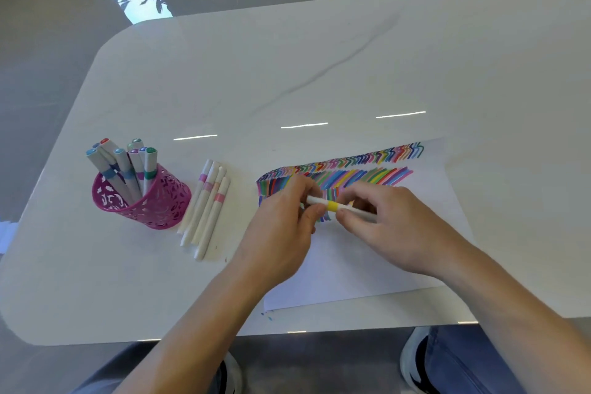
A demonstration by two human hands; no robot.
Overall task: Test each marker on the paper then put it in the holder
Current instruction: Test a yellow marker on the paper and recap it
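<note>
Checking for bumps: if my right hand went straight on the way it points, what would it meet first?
Probably the left hand, which holds the other end of the same white marker with a yellow band just ahead of the right hand. Depth is hard to judge from this view.

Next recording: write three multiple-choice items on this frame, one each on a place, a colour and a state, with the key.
1. Where do the loose markers lie?
A. on the floor
B. between the holder and the paper
C. behind the holder

2. What colour is the held marker's band?
A. green
B. pink
C. yellow

3. What grips the held marker?
A. both hands
B. one hand only
C. nothing

Key: 1 B, they lie on the table right of the holder, left of the sheet. 2 C, yellow shows between the hands. 3 A, the left hand and right hand each pinch it.
</note>
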